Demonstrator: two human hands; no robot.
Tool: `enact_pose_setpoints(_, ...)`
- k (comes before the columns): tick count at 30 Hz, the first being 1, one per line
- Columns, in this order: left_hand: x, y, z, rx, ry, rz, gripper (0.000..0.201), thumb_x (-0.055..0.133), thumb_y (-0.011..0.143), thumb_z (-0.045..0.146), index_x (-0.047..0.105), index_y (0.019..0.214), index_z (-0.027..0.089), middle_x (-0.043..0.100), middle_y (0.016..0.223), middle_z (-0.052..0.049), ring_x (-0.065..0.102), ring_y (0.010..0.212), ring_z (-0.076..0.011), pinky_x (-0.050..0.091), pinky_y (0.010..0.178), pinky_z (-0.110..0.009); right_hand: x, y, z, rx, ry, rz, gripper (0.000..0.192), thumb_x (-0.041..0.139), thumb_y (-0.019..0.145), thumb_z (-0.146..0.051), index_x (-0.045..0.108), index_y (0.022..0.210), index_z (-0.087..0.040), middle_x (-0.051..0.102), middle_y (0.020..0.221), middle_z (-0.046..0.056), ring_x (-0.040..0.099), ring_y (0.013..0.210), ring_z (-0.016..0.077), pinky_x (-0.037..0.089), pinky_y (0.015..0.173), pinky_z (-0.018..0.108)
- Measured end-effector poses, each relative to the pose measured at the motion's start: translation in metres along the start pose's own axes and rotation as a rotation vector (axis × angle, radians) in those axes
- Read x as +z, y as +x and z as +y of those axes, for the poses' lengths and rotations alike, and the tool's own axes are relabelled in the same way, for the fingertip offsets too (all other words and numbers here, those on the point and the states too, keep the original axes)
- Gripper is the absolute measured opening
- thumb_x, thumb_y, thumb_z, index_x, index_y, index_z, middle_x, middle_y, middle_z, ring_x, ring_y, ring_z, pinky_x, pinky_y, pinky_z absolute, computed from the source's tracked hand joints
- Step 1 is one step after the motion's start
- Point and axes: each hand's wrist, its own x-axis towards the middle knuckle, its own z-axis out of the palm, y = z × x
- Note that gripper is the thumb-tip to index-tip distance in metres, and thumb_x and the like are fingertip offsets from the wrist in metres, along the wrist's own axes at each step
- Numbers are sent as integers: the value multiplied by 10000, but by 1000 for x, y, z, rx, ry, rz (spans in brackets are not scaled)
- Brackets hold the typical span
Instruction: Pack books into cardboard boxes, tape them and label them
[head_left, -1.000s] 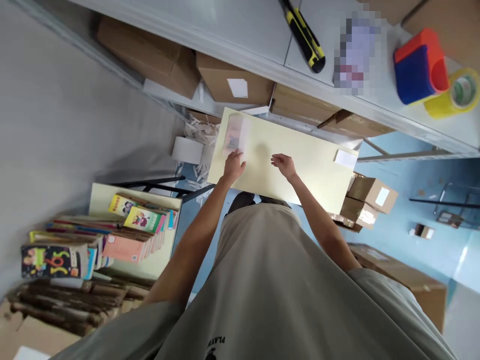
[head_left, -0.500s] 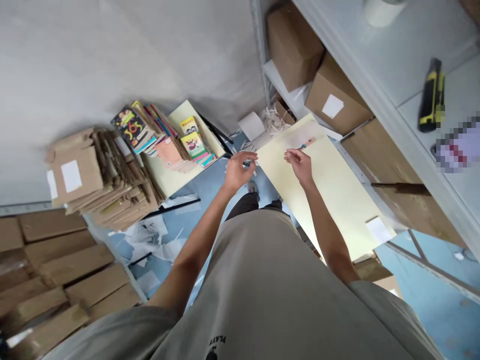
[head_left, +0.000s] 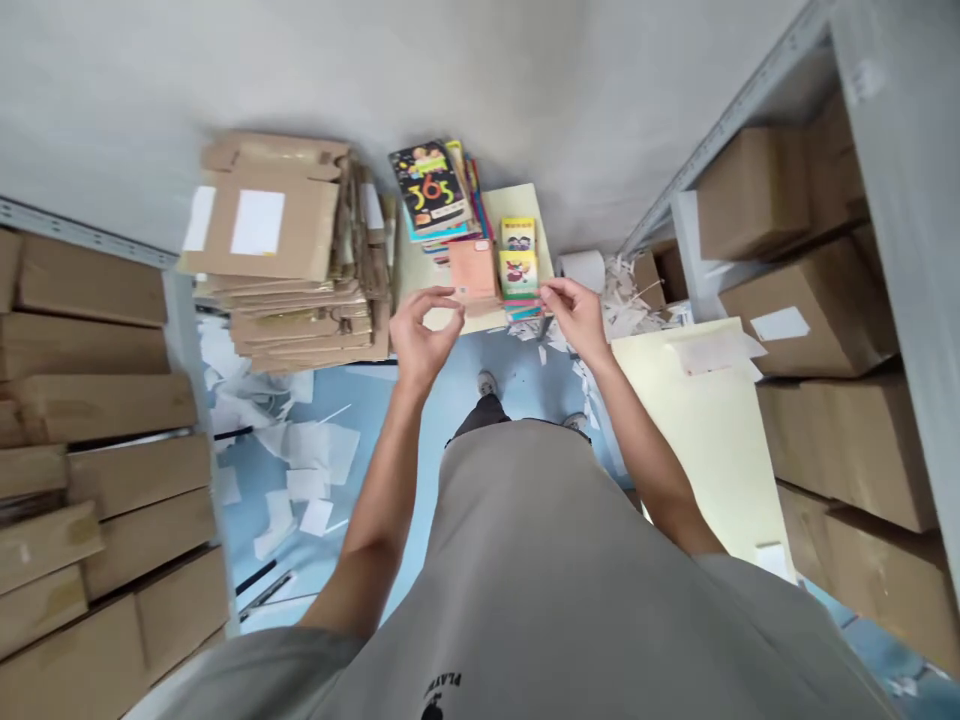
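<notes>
— Starting at the far left, what do we see?

— Brown cartons [head_left: 82, 400] stacked on shelving, cut off by the frame edge. Beside them a pile of flattened cardboard mailers [head_left: 289, 255], the top one bearing a white label, and below it loose paper scraps [head_left: 300, 470] on the blue floor.

— Then our hands?

— Yes. Our left hand [head_left: 418, 335] is raised, fingers curled, thumb and forefinger nearly meeting; whether they pinch anything we cannot tell, since the tips overlap the books behind. Our right hand [head_left: 581, 315] sits just right of it, fingers bent toward the left hand, and again the grip itself is too small to read.

— And what are they nearest to?

— The stack of children's books [head_left: 469, 235] on a pale small table [head_left: 525, 200] against the wall. A salmon-coloured book [head_left: 474, 272] lies right between the two hands (touching or only overlapping in view, we cannot say).

— Further right?

— A white paper roll [head_left: 585, 268], shredded paper [head_left: 637, 295], then a cream tabletop [head_left: 705, 440] holding a thin sheet [head_left: 712, 350], its print unreadable. More boxes [head_left: 817, 300] fill the grey rack [head_left: 900, 200] beyond, partly cropped.
</notes>
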Motion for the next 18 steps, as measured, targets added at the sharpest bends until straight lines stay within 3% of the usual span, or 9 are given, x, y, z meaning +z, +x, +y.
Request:
enact_pose_setpoints(2,-40,22,-48,-60,43,51,107,842,971,314,812,1053,252,877,1284,-91,811,1311,-331,596,1271,-534,48,26,-3,-8,-6,-65,822,770,922,-1000,875,1252,-254,902,1195,112,888,1084,299,757,1057,486)
enact_pose_setpoints(5,-91,58,-121,-164,136,63,382,894,929,345,807,1289,251,827,1461,-126,726,1492,-383,507,1385,-594,114,55,-3,-14,-14,-140,815,757,932,-1000,874,1240,-254,890,1183,108,884,1079,293,760,1059,488)
enact_pose_setpoints(9,-131,96,-189,-252,234,-63,718,947,885,416,727,1540,219,643,1764,-199,444,1778,-458,232,1519,-701,178,81,1,29,-25,-226,809,743,946,-988,857,1248,-246,880,1159,103,878,1037,270,769,1015,460)
enact_pose_setpoints(11,-139,105,-204,-269,239,-176,808,951,876,444,702,1602,193,543,1857,-225,330,1837,-474,121,1526,-743,198,89,3,47,-31,-256,805,753,935,-987,852,1232,-246,879,1147,97,875,1026,259,768,1020,453)
enact_pose_setpoints(14,-144,107,-209,-288,204,-288,787,902,910,410,692,1635,185,533,1877,-191,355,1837,-430,51,1520,-768,216,99,5,53,-42,-281,796,773,917,-985,851,1204,-247,880,1124,89,872,1000,251,766,1032,461)
enact_pose_setpoints(18,-151,104,-202,-238,152,-272,664,795,965,270,680,1601,116,697,1745,-118,554,1718,-326,206,1511,-743,229,106,6,54,-48,-313,784,792,911,-976,849,1192,-247,884,1116,87,865,980,248,770,1015,471)
